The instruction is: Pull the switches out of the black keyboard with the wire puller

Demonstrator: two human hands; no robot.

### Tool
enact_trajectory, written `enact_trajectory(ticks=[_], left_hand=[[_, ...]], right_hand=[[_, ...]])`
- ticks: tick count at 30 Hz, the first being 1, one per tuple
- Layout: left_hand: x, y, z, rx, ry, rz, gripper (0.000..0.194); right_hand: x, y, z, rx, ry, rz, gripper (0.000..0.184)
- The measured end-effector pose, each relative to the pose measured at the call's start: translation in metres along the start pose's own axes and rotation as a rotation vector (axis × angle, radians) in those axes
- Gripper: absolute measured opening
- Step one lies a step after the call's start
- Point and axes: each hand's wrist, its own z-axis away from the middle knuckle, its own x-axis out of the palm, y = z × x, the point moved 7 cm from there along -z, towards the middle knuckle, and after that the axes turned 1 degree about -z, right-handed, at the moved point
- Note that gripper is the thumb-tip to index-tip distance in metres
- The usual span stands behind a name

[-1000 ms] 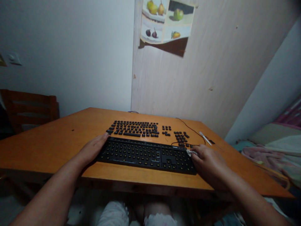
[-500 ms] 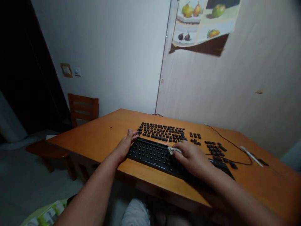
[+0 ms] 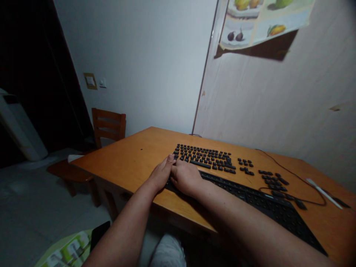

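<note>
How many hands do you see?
2: the person's bare left hand at the left end of the long black plastic keyboard, and the bare right hand just beside it. No other hand shows, though some fingers are hidden.

The table [image 3: 133,159] is smooth, faintly glossy wood. The near keyboard [image 3: 267,202] and loose keycaps [image 3: 205,160] look like black plastic. The far poster [image 3: 251,31] looks like paper.

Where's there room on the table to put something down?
Left of the keys and left hand, the table is bare except tiny specks. A thin bare strip runs between the keys and wall. The right is crowded: keyboard, keys, cable, white stick.
</note>
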Motion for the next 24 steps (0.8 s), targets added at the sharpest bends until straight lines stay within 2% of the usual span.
enact_trajectory(ticks=[4,13,24], left_hand=[[0.000,0.007,0.002,0.051,0.021,-0.060,0.071],[0.001,0.008,0.003,0.012,0.019,-0.090,0.072],[0.001,0.010,0.001,0.029,0.025,-0.159,0.073]], right_hand=[[-0.002,0.000,0.010,-0.074,-0.023,0.026,0.032],[-0.013,0.006,0.042,-0.106,-0.030,0.092,0.026],[-0.018,0.032,0.079,0.029,-0.019,0.110,0.024]])
